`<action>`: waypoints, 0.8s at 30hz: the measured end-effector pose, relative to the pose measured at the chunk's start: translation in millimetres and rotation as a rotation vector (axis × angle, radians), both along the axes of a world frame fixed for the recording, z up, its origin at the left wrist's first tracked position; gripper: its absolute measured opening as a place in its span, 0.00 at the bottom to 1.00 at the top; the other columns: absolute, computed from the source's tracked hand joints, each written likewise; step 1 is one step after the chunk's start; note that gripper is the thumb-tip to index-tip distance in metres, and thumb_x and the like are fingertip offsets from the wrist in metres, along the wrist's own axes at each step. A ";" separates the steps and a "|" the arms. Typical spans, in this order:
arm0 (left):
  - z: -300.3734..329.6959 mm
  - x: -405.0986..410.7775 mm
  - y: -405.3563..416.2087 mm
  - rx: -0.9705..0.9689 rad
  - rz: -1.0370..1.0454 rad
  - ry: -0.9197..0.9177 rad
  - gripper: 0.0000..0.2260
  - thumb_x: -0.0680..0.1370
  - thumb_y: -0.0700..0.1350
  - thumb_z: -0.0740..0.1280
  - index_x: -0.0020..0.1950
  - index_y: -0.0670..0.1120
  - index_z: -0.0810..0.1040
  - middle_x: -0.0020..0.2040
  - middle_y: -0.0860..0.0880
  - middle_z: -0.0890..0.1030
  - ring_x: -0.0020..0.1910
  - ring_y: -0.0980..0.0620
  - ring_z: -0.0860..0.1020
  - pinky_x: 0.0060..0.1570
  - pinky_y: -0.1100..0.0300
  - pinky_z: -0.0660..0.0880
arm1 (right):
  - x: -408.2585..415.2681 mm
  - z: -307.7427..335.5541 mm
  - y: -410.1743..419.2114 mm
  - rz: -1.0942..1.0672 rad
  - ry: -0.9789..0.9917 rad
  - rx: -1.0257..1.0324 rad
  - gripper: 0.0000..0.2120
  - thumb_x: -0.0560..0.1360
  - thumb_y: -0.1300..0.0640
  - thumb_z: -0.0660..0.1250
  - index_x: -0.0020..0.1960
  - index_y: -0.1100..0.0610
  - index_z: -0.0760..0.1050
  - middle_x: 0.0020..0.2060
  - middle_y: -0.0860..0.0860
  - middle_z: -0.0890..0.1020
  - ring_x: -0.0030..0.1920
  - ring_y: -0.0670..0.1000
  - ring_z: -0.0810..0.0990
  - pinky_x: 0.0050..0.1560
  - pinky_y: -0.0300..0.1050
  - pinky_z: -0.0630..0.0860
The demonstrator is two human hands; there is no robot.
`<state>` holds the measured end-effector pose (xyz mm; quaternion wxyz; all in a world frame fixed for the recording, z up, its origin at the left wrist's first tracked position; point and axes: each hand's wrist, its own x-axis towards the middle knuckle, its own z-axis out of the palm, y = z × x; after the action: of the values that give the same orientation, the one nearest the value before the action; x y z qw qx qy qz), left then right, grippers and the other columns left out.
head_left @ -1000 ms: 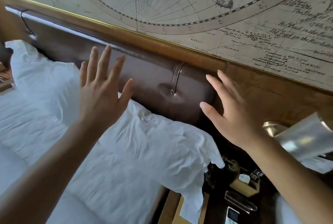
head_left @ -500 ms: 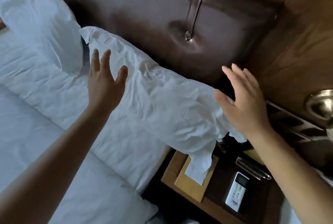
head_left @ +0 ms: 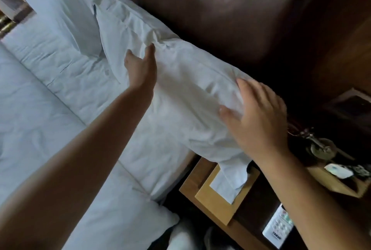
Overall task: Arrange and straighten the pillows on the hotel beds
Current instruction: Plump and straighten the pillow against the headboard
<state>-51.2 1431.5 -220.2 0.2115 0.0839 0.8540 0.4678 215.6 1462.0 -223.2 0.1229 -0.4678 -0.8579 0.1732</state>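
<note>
two hands (head_left: 259, 117) on one pillow (head_left: 180, 89).

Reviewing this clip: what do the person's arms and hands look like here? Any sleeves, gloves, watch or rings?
Both forearms are bare right to the frame edge, so no sleeves show. The left hand and right hand wear no gloves. No watch or band shows at either wrist, and no rings on the fingers that are visible. The picture is somewhat blurred, so small details could be missed.
</note>
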 end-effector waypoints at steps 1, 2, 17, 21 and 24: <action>-3.4 -4.1 2.1 -0.013 0.034 -0.031 0.38 0.80 0.64 0.62 0.84 0.46 0.54 0.83 0.46 0.59 0.80 0.44 0.62 0.78 0.44 0.62 | 3.2 -1.7 -6.9 0.017 0.015 -0.003 0.34 0.76 0.40 0.68 0.77 0.52 0.67 0.76 0.54 0.70 0.76 0.58 0.67 0.72 0.63 0.64; -4.8 -6.5 4.0 -0.040 0.043 -0.045 0.39 0.79 0.65 0.63 0.83 0.45 0.57 0.81 0.45 0.63 0.78 0.43 0.65 0.76 0.44 0.65 | 5.6 -3.3 -15.5 0.027 0.033 -0.009 0.33 0.76 0.41 0.69 0.77 0.52 0.67 0.77 0.53 0.69 0.76 0.58 0.66 0.72 0.64 0.64; -47.6 -79.0 27.0 -0.286 0.023 0.000 0.43 0.56 0.66 0.68 0.66 0.44 0.78 0.62 0.43 0.81 0.63 0.41 0.80 0.65 0.46 0.78 | -6.9 9.4 -34.7 0.009 0.459 0.028 0.11 0.79 0.49 0.66 0.56 0.51 0.84 0.61 0.44 0.83 0.68 0.48 0.75 0.63 0.54 0.72; -60.8 -92.4 31.2 -0.243 -0.023 -0.087 0.19 0.60 0.57 0.68 0.45 0.47 0.80 0.42 0.46 0.83 0.48 0.41 0.85 0.54 0.45 0.84 | -8.7 -3.9 -23.7 0.013 0.317 -0.052 0.31 0.76 0.35 0.65 0.73 0.50 0.73 0.76 0.50 0.71 0.77 0.55 0.66 0.69 0.61 0.70; -43.3 -75.6 30.1 -0.161 -0.042 -0.146 0.14 0.64 0.52 0.69 0.46 0.46 0.80 0.40 0.46 0.81 0.43 0.44 0.84 0.49 0.49 0.84 | -1.6 -25.4 -34.8 0.033 0.262 -0.280 0.48 0.69 0.26 0.69 0.81 0.45 0.57 0.82 0.48 0.57 0.82 0.52 0.56 0.74 0.60 0.67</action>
<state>-126.8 1461.6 -263.5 0.2891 0.0500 0.8691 0.3983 214.0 1427.1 -248.5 0.1647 -0.4397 -0.8096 0.3523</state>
